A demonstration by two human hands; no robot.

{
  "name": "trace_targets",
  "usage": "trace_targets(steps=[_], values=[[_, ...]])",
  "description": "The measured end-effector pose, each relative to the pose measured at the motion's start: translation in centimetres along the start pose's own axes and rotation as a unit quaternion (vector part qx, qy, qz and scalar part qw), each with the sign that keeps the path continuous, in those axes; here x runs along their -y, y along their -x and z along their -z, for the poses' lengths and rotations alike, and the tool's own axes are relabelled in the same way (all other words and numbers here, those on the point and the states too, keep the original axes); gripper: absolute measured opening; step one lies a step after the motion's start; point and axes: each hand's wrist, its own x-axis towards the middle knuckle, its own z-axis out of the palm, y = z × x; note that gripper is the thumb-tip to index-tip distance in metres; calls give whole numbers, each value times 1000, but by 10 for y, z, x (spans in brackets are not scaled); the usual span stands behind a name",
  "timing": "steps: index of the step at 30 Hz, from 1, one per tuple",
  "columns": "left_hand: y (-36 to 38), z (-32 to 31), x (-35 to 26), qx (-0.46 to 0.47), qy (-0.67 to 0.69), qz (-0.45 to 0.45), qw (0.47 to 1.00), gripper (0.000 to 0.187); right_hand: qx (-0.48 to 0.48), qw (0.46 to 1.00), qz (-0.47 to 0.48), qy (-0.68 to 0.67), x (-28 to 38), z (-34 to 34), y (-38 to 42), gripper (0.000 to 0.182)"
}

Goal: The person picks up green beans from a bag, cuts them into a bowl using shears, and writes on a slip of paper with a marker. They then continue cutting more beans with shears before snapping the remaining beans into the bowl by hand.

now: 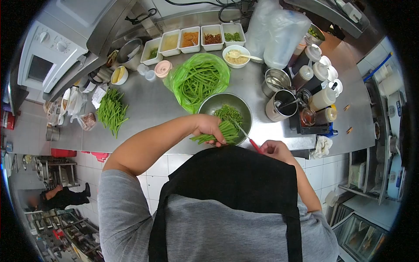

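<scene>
My left hand (pixel 210 129) is closed around a bunch of green beans (pixel 229 131), whose ends stick out on both sides of the fingers. The bunch lies over the near part of a steel bowl (pixel 247 109), where short cut pieces of green bean (pixel 228 112) are heaped. My right hand (pixel 276 150), just right of the bowl, grips a red-handled cutting tool (pixel 254 145). Its thin metal blade reaches over the rim to the beans. Behind the bowl, a green plastic bag (pixel 173 83) stands open, full of long green beans (pixel 200 83).
More long beans (pixel 112 111) lie in a pile on the left of the steel counter (pixel 148 120). White tubs of ingredients (pixel 190 40) line the back. Sauce bottles (pixel 323 98) and steel containers (pixel 281 106) crowd the right. A person (pixel 65 196) is farther off at left.
</scene>
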Motion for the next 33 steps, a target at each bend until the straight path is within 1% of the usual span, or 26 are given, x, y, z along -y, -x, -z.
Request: trace_targets(steps=[1, 3, 4, 6, 7, 8, 10, 11, 13, 14, 15, 17, 18, 19, 20, 21, 24, 25, 26, 27, 28, 29, 30, 31, 32, 33], values=[[4, -1, -3, -8, -25, -20, 999, 21, -33, 996, 4, 87, 10, 0, 3, 14], [19, -2, -6, -83, -169, -120, 975, 26, -98, 960, 16, 260, 39, 3, 13, 17], [30, -4, -8, -121, -240, -167, 949, 29, -112, 951, 26, 286, 44, 4, 14, 18], [57, -11, -11, -196, -237, -178, 935, 36, -135, 930, 49, 338, 46, 10, 15, 22], [70, -11, -9, -239, -233, -183, 925, 39, -180, 928, 77, 318, 41, 10, 15, 23], [80, -3, 2, -282, -225, -207, 909, 40, -220, 923, 108, 297, 35, 10, 17, 24], [104, 23, 43, -375, -207, -251, 868, 43, -255, 928, 104, 250, 28, 10, 25, 17], [121, 37, 65, -393, -135, -283, 865, 42, -260, 941, 104, 191, 9, 13, 28, 15], [162, 53, 107, -509, -37, -200, 836, 38, -286, 949, 93, 90, -11, 12, 35, 13], [180, 70, 140, -557, -37, -169, 813, 37, -309, 946, 83, 46, -16, 9, 39, 13], [198, 86, 170, -599, -37, -137, 788, 37, -318, 943, 83, 59, -33, 9, 42, 13], [237, 103, 202, -733, -92, 9, 673, 45, -342, 933, 80, 82, -70, 13, 34, 14], [257, 125, 227, -770, -151, 40, 618, 45, -340, 922, 75, 168, -70, 14, 31, 14], [275, 142, 238, -800, -209, 71, 558, 45, -337, 904, 68, 254, -70, 13, 29, 14], [292, 161, 246, -803, -201, 98, 552, 46, -332, 879, 60, 337, -69, 11, 27, 14], [307, 174, 244, -806, -193, 125, 545, 46, -336, 877, 54, 341, -64, 5, 23, 14], [328, 208, 235, -824, -275, 94, 486, 46, -343, 868, 49, 355, -41, -10, 4, 18], [330, 231, 243, -828, -285, 107, 471, 46, -343, 865, 57, 363, -33, -14, -2, 19], [331, 252, 255, -812, -310, 121, 479, 46, -349, 859, 64, 368, -28, -20, -5, 21], [330, 275, 264, -798, -338, 127, 482, 46, -345, 847, 83, 395, -21, -24, -6, 29], [324, 296, 278, -803, -333, 135, 475, 48, -364, 810, 87, 451, -33, -24, -11, 37], [315, 300, 276, -807, -258, 120, 517, 50, -334, 828, 66, 446, -30, -25, -8, 41], [303, 305, 287, -802, -290, 55, 519, 60, -302, 844, 48, 440, -17, -28, -6, 44], [289, 334, 312, -782, -233, 35, 577, 72, -293, 860, 17, 417, 12, -38, 0, 43], [283, 303, 283, -777, -225, 126, 575, 82, -285, 856, 46, 428, 0, -30, 0, 44], [278, 296, 279, -790, -206, 128, 563, 85, -293, 849, 52, 436, 6, -30, 1, 34]])
